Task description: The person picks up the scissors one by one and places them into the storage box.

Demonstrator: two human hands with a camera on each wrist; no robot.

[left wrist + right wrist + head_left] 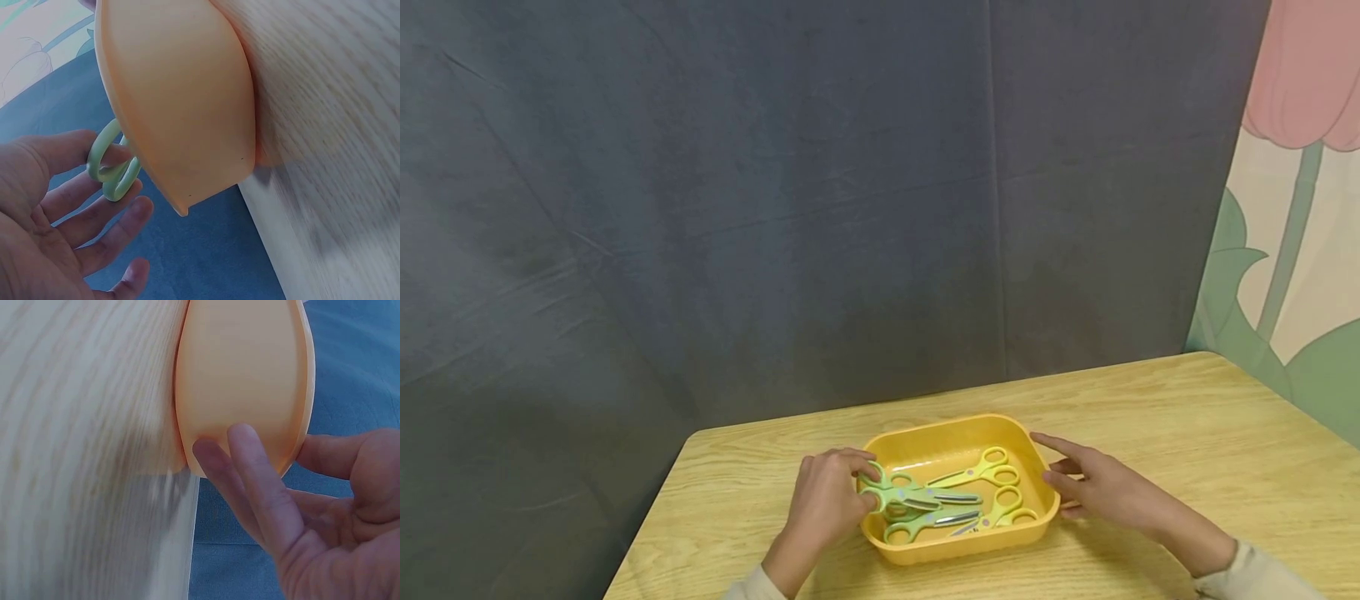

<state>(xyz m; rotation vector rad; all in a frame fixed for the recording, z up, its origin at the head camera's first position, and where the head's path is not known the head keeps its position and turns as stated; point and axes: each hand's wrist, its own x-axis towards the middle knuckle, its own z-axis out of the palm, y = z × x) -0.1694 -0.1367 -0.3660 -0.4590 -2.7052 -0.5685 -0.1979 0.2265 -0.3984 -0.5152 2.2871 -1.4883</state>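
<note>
A yellow-orange plastic tray (957, 424) sits on the wooden table (1157, 417) and holds several small scissors. My left hand (859, 485) is at the tray's left rim and grips the looped handle of a green scissors (901, 498) that lies across the rim. In the left wrist view the green handle loops (114, 164) sit between my thumb and fingers, beside the tray's outer wall (181, 94). My right hand (1062, 472) rests with straight fingers (250, 469) against the tray's right outer wall (244, 375). Yellow scissors (982, 473) and another green pair (925, 523) lie inside.
A dark grey cloth backdrop (775, 208) hangs behind the table. A wall picture of a pink tulip (1300, 167) is at the right. The table's left edge (655, 517) and back edge are close to the tray; bare wood extends to the right.
</note>
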